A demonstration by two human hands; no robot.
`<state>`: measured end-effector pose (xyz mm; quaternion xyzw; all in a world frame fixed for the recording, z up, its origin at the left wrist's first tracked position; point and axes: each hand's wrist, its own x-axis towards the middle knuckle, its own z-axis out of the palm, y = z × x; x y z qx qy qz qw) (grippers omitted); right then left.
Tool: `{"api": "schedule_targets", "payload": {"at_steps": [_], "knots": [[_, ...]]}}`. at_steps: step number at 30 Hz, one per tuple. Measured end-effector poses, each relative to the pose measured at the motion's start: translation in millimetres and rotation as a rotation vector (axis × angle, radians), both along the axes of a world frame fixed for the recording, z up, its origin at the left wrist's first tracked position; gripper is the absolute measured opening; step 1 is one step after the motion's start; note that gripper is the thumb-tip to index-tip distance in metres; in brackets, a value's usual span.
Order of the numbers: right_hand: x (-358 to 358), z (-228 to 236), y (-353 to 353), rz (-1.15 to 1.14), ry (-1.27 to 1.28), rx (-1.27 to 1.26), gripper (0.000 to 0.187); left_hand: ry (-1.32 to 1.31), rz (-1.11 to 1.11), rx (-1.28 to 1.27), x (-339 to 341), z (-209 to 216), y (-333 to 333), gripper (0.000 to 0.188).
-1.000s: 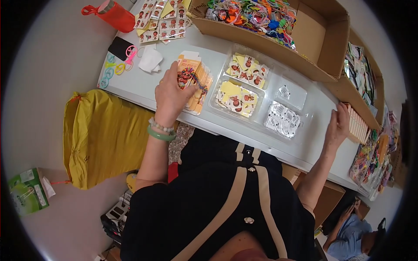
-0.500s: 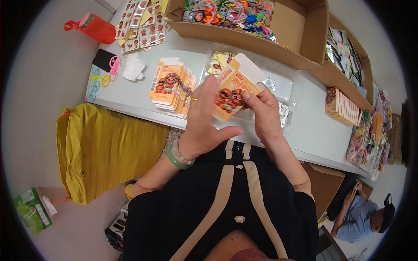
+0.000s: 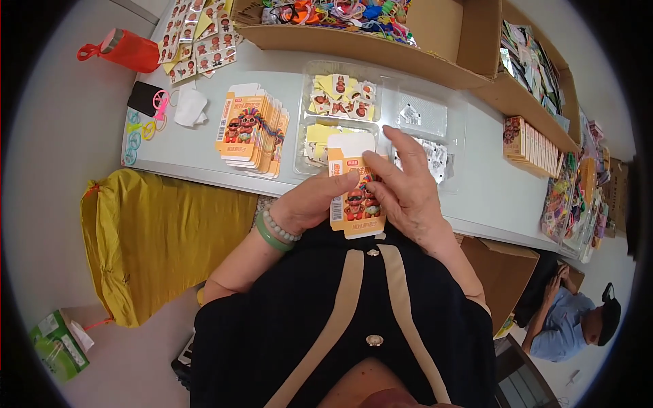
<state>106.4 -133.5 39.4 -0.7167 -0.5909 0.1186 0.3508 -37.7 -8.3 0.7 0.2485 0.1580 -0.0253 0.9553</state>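
Note:
A flat, unfolded-looking orange carton [image 3: 356,216] with cartoon figures and a white top flap is upright before my chest. My left hand [image 3: 314,200] grips its left side, thumb across the front, other fingers hidden behind. On its right, my right hand [image 3: 408,187] has its fingers spread, with index and thumb tips against the carton's front. Beyond it lies a clear plastic tray [image 3: 297,153] whose compartments hold small picture cards [image 3: 340,107] with yellow backing and small white packets [image 3: 430,156]. A fanned stack of similar flat cartons [image 3: 239,129] rests to the left.
Large cardboard boxes hold colourful trinkets [image 3: 354,17] and flat packets [image 3: 534,61]. Folded cartons [image 3: 534,146] stand in a row at right. Sticker sheets [image 3: 197,41], a red bottle [image 3: 129,51] and a phone [image 3: 146,98] lie left. Another person [image 3: 564,319] sits lower right.
My hands have drawn the carton down toward my chest and turned it more upright. The left hand has gone from open beside it to gripping it; the right fingers have loosened and spread.

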Motion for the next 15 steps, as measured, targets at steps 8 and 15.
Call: {"api": "schedule_targets", "payload": {"at_steps": [8, 15], "knots": [[15.6, 7.3, -10.4, 0.180, 0.759, -0.107, 0.016, -0.053, -0.185, 0.042, -3.7, 9.3, -12.4, 0.090], [24.4, 13.6, -11.6, 0.302, 0.592, -0.184, 0.013, -0.151, -0.204, 0.008, 3.3, 9.2, -7.2, 0.110]]}}
